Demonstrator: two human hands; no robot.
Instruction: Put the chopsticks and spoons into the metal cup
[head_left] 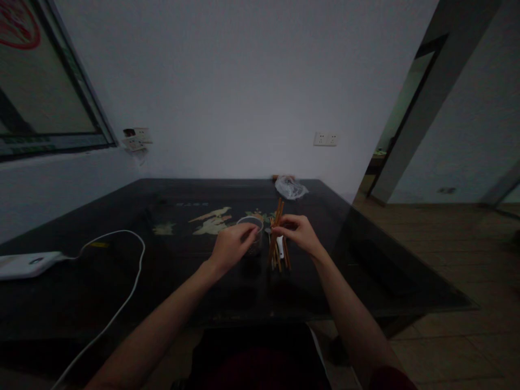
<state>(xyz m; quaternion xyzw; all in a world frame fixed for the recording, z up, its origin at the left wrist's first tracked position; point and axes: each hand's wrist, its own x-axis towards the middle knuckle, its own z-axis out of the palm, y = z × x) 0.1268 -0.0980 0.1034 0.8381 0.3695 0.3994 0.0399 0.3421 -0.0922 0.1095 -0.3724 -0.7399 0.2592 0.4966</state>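
Observation:
My right hand (298, 233) pinches a few brown chopsticks (279, 208), which stand nearly upright between thumb and fingers. Below it on the dark table lie more chopsticks (287, 257), a white spoon (280, 247) and what looks like a metal spoon (267, 231). A cup (252, 219) with a pale rim stands just left of them. My left hand (233, 241) is closed in front of this cup, covering part of it. Its thumb and fingertips come together near the rim; whether they grip the cup or something small is hidden.
The dark table (182, 292) bears a printed bird and flowers. A crumpled clear plastic bag (291, 187) lies at the back by the wall. On the left is a white device (30, 265) with a white cable (140, 265) curving off the front edge. A dark flat object (382, 268) lies right.

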